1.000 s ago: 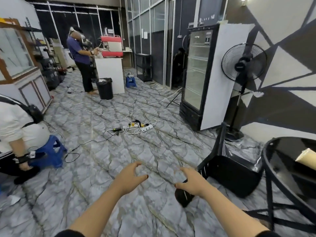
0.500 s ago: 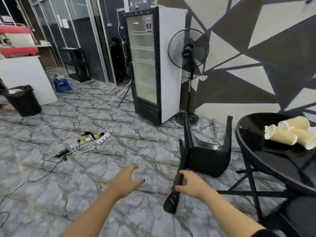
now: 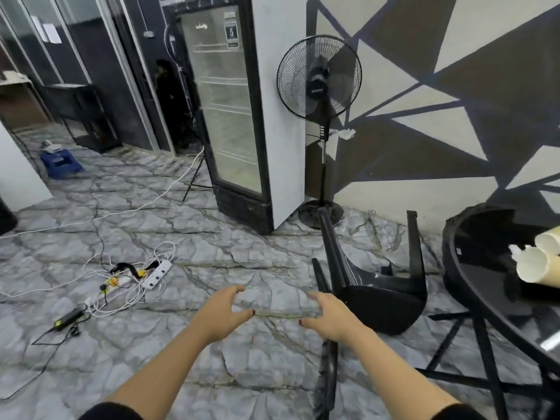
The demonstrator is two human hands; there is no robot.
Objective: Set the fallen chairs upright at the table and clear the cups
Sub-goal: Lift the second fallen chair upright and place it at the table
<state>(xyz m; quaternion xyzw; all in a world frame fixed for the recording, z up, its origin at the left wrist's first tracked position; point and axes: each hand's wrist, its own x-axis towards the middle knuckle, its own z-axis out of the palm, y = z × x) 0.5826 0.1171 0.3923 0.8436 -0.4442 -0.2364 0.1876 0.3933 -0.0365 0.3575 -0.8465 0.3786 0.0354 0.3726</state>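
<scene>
Both hands are reaching forward over the marbled grey floor [image 3: 188,268], empty. The left hand [image 3: 224,310] is spreading open, fingers curved, thumb pointing right, holding nothing. The right hand [image 3: 328,319] is also lying open with fingers loosely curled, hovering over or just beside a black chair leg [image 3: 328,377] that is running down toward the bottom of the frame; whether it is touching that leg cannot be told, but it is not gripping it. The fallen chair [image 3: 378,301] is lying on its side on the floor just right of the right hand, two of its legs sticking up toward the wall. To the right, the round black table [image 3: 472,286] is standing at the frame edge, with paper cups [image 3: 533,269] lying tipped on their sides on its top. Behind the chair, a black pedestal fan [image 3: 319,77] is standing against the patterned wall, beside a glass-door fridge [image 3: 230,116]. On the floor to the left, a white power strip [image 3: 156,274] is sitting in a tangle of cables, well apart from the hands. A blue stool [image 3: 60,163] is showing at far left.
</scene>
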